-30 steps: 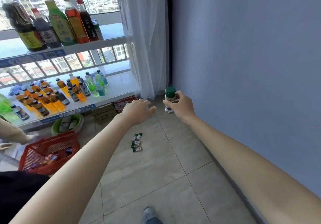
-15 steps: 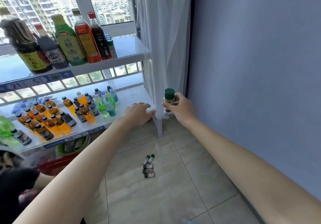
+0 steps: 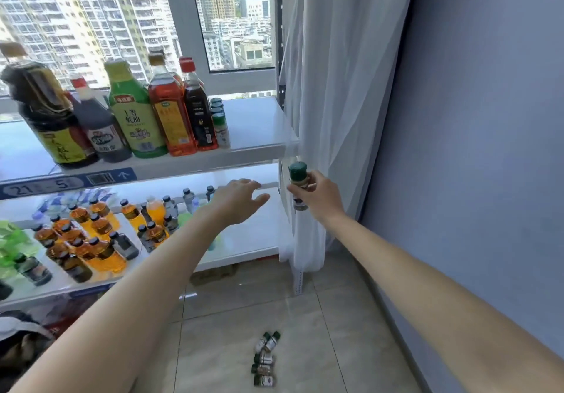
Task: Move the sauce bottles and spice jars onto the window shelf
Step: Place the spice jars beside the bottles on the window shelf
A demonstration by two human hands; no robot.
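— Jar? Where is the green-capped spice jar?
— The right hand grips it upright, fingers curled round it, just below the window shelf.
— And the left hand?
— Just left of the grip, fingers spread, holding nothing. More spice jars lie on the floor far below.
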